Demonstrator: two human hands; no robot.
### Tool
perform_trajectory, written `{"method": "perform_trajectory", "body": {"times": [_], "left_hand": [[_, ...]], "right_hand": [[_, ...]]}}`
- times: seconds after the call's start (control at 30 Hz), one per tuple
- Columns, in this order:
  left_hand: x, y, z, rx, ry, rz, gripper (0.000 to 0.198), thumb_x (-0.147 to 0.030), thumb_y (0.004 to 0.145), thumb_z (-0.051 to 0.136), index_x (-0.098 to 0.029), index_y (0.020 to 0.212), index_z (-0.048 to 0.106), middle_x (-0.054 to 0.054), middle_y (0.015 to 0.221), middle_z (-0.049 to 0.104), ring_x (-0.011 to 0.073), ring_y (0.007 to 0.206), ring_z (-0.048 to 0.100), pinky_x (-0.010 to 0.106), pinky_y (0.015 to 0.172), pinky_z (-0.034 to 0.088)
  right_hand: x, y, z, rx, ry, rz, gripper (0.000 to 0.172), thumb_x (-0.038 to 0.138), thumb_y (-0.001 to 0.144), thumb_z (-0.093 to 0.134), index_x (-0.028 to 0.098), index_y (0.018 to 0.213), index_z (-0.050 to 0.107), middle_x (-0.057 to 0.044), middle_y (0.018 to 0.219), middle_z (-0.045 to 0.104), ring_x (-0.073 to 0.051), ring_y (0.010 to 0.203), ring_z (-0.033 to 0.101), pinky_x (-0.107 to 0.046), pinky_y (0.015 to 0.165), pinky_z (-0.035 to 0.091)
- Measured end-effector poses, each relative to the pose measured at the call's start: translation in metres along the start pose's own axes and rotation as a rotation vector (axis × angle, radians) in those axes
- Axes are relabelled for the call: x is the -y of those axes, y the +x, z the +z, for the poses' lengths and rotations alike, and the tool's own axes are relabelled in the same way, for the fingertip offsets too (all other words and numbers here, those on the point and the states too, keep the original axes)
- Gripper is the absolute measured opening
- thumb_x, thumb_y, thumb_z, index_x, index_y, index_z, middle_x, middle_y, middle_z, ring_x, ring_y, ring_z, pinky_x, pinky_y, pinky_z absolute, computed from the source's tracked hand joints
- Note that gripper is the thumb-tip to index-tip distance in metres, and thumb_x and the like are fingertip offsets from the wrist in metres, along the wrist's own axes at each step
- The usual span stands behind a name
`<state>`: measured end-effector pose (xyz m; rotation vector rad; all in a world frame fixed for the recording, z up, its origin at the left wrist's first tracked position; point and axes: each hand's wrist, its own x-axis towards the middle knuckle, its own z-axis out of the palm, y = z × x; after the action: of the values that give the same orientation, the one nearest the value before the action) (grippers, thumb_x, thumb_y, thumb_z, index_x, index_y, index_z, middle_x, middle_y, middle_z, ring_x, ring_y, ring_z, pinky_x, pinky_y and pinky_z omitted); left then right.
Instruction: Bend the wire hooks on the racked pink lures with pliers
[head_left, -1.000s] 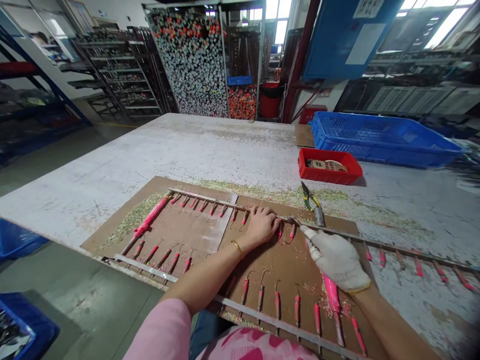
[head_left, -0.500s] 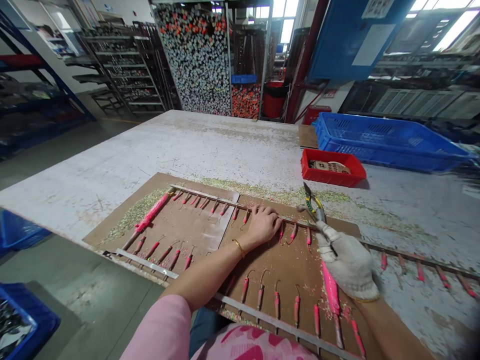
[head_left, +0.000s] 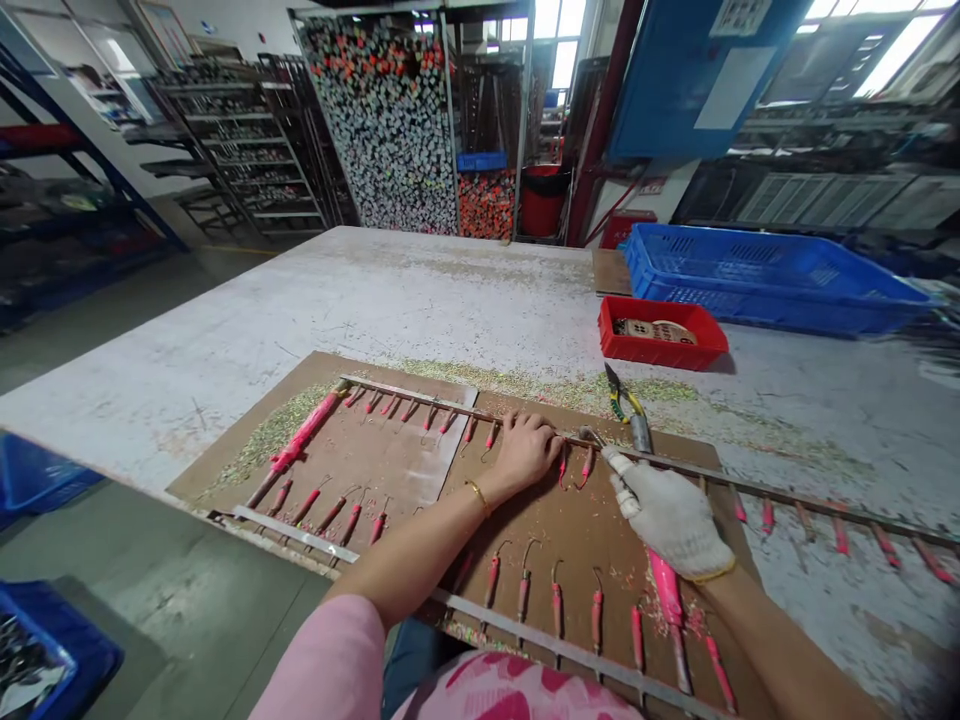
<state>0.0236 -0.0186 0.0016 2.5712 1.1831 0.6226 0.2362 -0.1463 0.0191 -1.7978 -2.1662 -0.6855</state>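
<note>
The rack [head_left: 411, 396] is clasped at its far bar by the left hand [head_left: 529, 447]; a hammer-like tool [head_left: 589, 434] is gripped in the right hand [head_left: 671, 520]. Chips [head_left: 491, 374] are strewn beyond; pink-coated hooks [head_left: 587, 462] are left alongside, work seemingly half done.

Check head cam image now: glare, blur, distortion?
Head view: upper-right windows blown out; blue crate looks stretched toward the right edge; lower-right corner dark and blurred; left hand and gloved right hand fairly clear.
</note>
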Motion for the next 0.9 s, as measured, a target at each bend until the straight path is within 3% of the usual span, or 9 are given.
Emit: {"method": "perform_trajectory", "body": {"times": [0.27,0.4,0.53,0.73,0.9], "left_hand": [[0.006,-0.005,-0.009,0.015,-0.062,0.053,0.013,-0.030,0.101,0.062,-0.021,0.106,0.070,0.006,0.116,0.075,0.0238,0.115,0.064,0.051,0.120,0.028],[0.013,-0.006,-0.012,0.041,-0.043,0.077,0.010,-0.022,0.099,0.063,-0.021,0.108,0.066,0.006,0.111,0.075,0.0224,0.108,0.066,0.047,0.117,0.035],[0.014,-0.005,-0.009,0.021,-0.001,0.110,0.010,-0.027,0.103,0.059,-0.022,0.105,0.067,0.006,0.118,0.075,0.0228,0.113,0.065,0.047,0.115,0.036],[0.013,-0.004,-0.002,-0.009,0.031,0.092,0.016,-0.030,0.105,0.056,-0.020,0.108,0.068,0.007,0.114,0.075,0.0229,0.112,0.065,0.046,0.113,0.038],[0.013,-0.003,-0.002,-0.014,0.032,0.086,0.019,-0.031,0.106,0.053,-0.019,0.105,0.068,0.008,0.111,0.076,0.0227,0.108,0.066,0.045,0.111,0.039]], "right_hand": [[0.000,-0.005,0.007,0.110,-0.016,0.044,0.045,0.024,0.095,0.054,0.030,0.137,0.069,-0.002,0.080,0.073,-0.016,0.062,0.060,-0.032,0.058,0.029],[0.001,-0.006,0.007,0.087,-0.011,0.060,0.045,0.024,0.095,0.054,0.030,0.136,0.070,-0.002,0.082,0.074,-0.016,0.065,0.062,-0.031,0.059,0.030],[0.002,-0.006,0.009,0.052,0.011,0.072,0.042,0.025,0.098,0.050,0.027,0.135,0.070,-0.002,0.081,0.074,-0.016,0.064,0.062,-0.030,0.059,0.031],[0.005,-0.002,0.003,-0.048,0.090,0.104,0.037,0.027,0.102,0.047,0.023,0.129,0.072,-0.002,0.081,0.075,-0.017,0.066,0.063,-0.030,0.063,0.038],[0.007,0.002,-0.008,-0.248,0.180,0.150,0.036,0.031,0.102,0.054,0.017,0.131,0.070,-0.006,0.088,0.077,-0.018,0.075,0.066,-0.030,0.074,0.045]]}}
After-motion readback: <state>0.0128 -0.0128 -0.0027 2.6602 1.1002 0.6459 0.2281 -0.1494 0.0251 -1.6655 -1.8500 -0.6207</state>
